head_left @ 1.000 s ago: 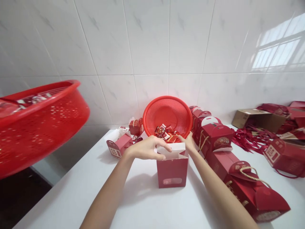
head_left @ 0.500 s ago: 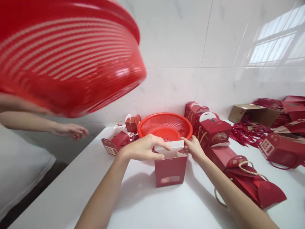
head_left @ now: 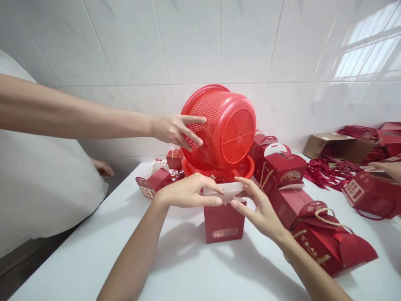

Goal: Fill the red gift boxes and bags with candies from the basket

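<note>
Head view: a person's hands frame an open red box (head_left: 224,225) standing upright on a white table (head_left: 188,271).
The left hand (head_left: 186,190) and right hand (head_left: 263,209) curve around the top of the box, thumbs parted from forefingers; how firmly either grips cannot be told. Behind the box, a co-worker's hand (head_left: 173,130) spreads across a tipped red basket (head_left: 213,129) above a second basket (head_left: 188,169); red boxes (head_left: 283,167) line up to its right. Good handling likely means keeping it square, pressing the rim lightly and leaving the pale flap (head_left: 230,191) upright.
</note>
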The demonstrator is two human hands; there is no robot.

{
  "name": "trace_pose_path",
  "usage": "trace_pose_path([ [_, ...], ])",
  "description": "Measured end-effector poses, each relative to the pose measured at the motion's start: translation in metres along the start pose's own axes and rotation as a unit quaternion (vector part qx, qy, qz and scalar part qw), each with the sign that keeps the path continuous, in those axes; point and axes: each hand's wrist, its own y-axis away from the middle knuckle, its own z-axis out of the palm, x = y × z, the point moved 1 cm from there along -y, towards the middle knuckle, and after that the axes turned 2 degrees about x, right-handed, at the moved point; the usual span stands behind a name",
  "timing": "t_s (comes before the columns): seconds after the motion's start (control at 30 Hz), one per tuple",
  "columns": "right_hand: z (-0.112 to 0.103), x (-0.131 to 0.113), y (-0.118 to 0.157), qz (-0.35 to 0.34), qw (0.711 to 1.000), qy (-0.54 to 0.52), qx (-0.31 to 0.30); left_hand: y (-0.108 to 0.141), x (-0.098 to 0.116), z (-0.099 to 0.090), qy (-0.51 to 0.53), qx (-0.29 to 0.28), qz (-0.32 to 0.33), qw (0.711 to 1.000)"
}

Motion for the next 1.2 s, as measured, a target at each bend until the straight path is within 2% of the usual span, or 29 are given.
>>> trace_pose_path([
  [0.17, 0.007, 0.013, 0.003, 0.012, 0.996, -0.055, 0.063, -0.001, 0.004, 0.004, -0.008, 0.001, 0.003, 1.0],
  [0.3, 0.01, 0.018, 0.003, -0.013, 0.995, -0.025, 0.1, -0.005, 0.004, 0.007, -0.033, 0.033, -0.014, 0.999],
  [0.43, 0.007, 0.019, 0.003, -0.043, 0.993, 0.019, 0.112, -0.009, 0.003, 0.012, -0.069, 0.015, -0.018, 0.997],
  [0.63, 0.003, 0.022, 0.007, -0.036, 0.997, 0.038, 0.057, -0.014, 0.002, 0.016, -0.077, 0.007, 0.0, 0.997],
  [0.9, 0.003, 0.017, 0.006, 0.007, 0.999, 0.019, 0.034, -0.011, 0.002, 0.012, -0.037, -0.02, -0.044, 0.998],
  [1.07, 0.004, 0.013, 0.005, 0.002, 0.998, 0.04, 0.049, -0.013, 0.003, 0.015, -0.049, 0.005, -0.033, 0.998],
  [1.2, 0.004, 0.006, 0.006, 0.002, 1.0, 0.014, -0.006, -0.015, 0.001, 0.019, -0.047, 0.001, -0.031, 0.998],
])
